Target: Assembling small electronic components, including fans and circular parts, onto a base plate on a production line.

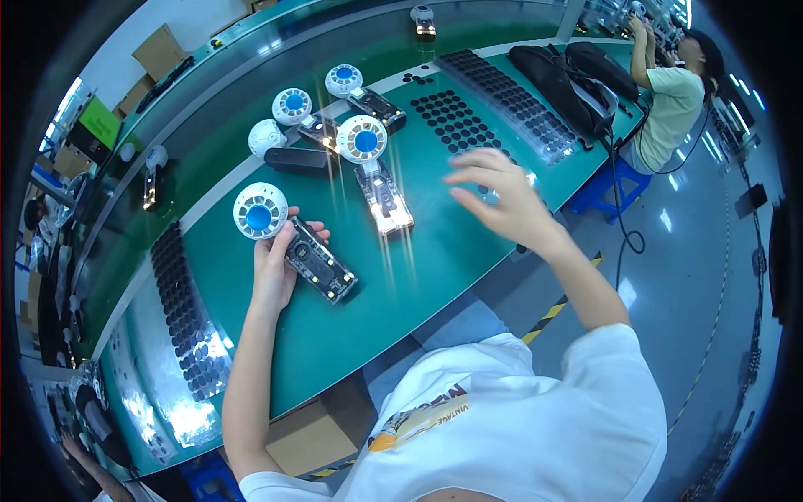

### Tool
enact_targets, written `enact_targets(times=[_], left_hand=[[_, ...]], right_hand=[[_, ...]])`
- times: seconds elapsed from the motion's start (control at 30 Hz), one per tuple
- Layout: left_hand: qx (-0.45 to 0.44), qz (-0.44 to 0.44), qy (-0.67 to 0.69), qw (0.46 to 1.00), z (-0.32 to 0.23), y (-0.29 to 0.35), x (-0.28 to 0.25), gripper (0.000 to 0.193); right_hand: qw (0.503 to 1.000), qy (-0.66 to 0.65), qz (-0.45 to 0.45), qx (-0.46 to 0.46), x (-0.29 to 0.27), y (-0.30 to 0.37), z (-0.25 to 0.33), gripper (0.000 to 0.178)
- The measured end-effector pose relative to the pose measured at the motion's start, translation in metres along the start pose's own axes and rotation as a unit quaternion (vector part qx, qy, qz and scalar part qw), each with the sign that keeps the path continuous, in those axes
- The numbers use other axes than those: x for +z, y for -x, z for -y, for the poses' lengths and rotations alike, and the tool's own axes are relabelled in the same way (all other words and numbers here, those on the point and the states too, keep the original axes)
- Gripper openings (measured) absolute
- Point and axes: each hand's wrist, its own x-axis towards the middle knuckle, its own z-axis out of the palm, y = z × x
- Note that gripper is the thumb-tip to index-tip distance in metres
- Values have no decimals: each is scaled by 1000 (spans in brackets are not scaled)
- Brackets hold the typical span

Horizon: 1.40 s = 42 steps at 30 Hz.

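Note:
My left hand (274,272) is closed around a white round-headed device (321,266) with a blue centre and a dark body showing a circuit board. Its body points down and to the right, above the green table (335,351). My right hand (510,201) hovers over the table's right part with its fingers apart, and I see nothing in them. Between the hands lies a similar device (385,201), its lamps lit. Farther back are more such devices (294,104), beside a dark oblong case (297,161).
Rows of black round pads (456,121) lie beyond my right hand, with a clear sheet of them (506,96) alongside. Another pad sheet (180,309) is at left. Black bags (556,79) rest at the table's far right. A co-worker (673,105) sits there. A conveyor (335,54) runs behind.

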Motion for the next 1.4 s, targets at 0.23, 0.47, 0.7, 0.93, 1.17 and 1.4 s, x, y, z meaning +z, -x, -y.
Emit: enact_targets(times=[0.23,0.47,0.7,0.93,1.17,1.4], left_hand=[[19,32,-112,993,6,4,-5,45],[24,13,-113,993,5,3,1,45],[39,-7,-147,988,7,3,0,42],[65,0,-138,988,12,2,-9,41],[95,31,-154,983,17,4,-9,40],[78,31,-169,982,12,6,-10,40]], right_hand=[[987,1,55,154,-42,93,-20,15],[990,33,-126,55,-3,111,-23,24],[996,-15,-53,67,-11,105,-26,16],[980,-141,46,136,-32,97,-5,10],[934,-244,175,195,-34,65,-2,8],[949,-200,189,152,-26,70,-4,9]])
